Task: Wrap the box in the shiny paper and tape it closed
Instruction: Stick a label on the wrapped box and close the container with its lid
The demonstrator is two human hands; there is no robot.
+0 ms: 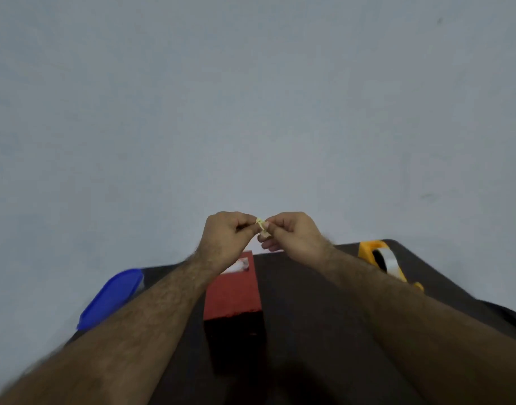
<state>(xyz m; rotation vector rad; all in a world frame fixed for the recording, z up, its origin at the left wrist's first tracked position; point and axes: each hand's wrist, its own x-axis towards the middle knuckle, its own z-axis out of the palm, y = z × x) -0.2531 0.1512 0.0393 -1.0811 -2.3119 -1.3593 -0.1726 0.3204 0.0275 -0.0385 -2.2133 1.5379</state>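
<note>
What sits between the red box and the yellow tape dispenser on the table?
In the head view, only bare dark table lies between the red box and the yellow tape dispenser; the right forearm crosses above that stretch.

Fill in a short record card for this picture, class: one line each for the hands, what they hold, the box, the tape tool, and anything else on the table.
left hand: raised above the table, fingers pinching one end of the tape piece
right hand: raised, pinching the other end
tape piece: small, yellowish, crumpled between both hands
box: red, on the dark table, below the left wrist
tape dispenser: yellow, far right of table, roll loaded
blue object: at the table's left edge, identity unclear
</note>
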